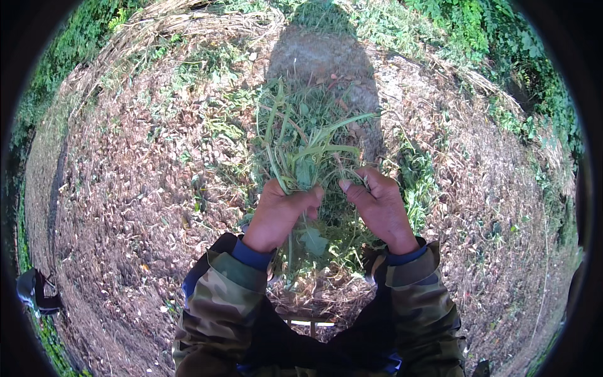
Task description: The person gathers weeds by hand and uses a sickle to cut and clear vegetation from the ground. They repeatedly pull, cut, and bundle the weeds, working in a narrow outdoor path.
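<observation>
My left hand (287,207) is closed around a bunch of green plant stems (306,165) with leaves. The stems spread upward and outward above the fist, and a broad leaf (313,240) hangs below it. Close on the right, my right hand (377,200) pinches a thin stalk between thumb and fingers, near the edge of the bunch. Beneath and beyond both hands lies a heap of cut green plants (301,106), partly in shadow.
Dry leaf litter (155,202) covers the ground around me. Dry stalks (202,23) lie along the far left, and leafy bushes (494,33) stand at the far right. A dark object (40,292), too small to identify, sits at the left rim. My shadow falls ahead.
</observation>
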`<state>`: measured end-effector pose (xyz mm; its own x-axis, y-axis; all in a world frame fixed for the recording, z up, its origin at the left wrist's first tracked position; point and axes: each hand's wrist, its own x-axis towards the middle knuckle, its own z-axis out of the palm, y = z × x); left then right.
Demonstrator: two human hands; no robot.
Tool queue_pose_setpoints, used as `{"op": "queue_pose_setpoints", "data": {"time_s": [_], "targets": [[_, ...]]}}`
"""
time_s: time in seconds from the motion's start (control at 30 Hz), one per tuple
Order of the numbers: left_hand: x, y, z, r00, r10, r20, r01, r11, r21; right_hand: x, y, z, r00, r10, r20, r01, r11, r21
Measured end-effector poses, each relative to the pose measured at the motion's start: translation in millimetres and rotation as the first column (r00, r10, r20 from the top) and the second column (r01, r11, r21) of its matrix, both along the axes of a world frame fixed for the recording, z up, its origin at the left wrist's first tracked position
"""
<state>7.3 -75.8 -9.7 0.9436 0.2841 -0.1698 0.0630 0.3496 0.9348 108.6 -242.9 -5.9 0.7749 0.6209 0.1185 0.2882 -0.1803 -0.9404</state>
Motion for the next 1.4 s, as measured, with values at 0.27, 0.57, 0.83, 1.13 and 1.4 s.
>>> {"op": "queue_pose_setpoints", "data": {"time_s": [0.27, 0.57, 0.83, 1.13, 1.4], "targets": [[-7.6, 14.6, 4.4, 0.998, 0.065, 0.011, -0.065, 0.996, 0.065, 51.9, -25.3, 9.7, 0.878, -0.478, 0.027, 0.475, 0.877, 0.071], [-4.0, 8.0, 6.3, 0.994, 0.104, -0.023, -0.106, 0.990, -0.094, 41.5, -29.3, 15.2, 0.895, -0.236, -0.380, 0.325, 0.926, 0.191], [-0.1, 1.9, 3.9, 0.993, 0.105, -0.056, -0.113, 0.980, -0.165, 22.0, -10.1, 4.0, 0.888, -0.074, -0.453, 0.192, 0.956, 0.220], [0.3, -1.5, 7.1, 0.999, 0.021, -0.048, -0.027, 0.990, -0.140, 0.8, 2.5, 5.0, 0.892, 0.029, -0.451, 0.029, 0.992, 0.121], [6.4, -8.8, 5.4, 0.997, -0.078, -0.023, 0.076, 0.995, -0.066, -3.5, 4.9, 9.9, 0.937, 0.179, -0.301, -0.117, 0.970, 0.213]]}}
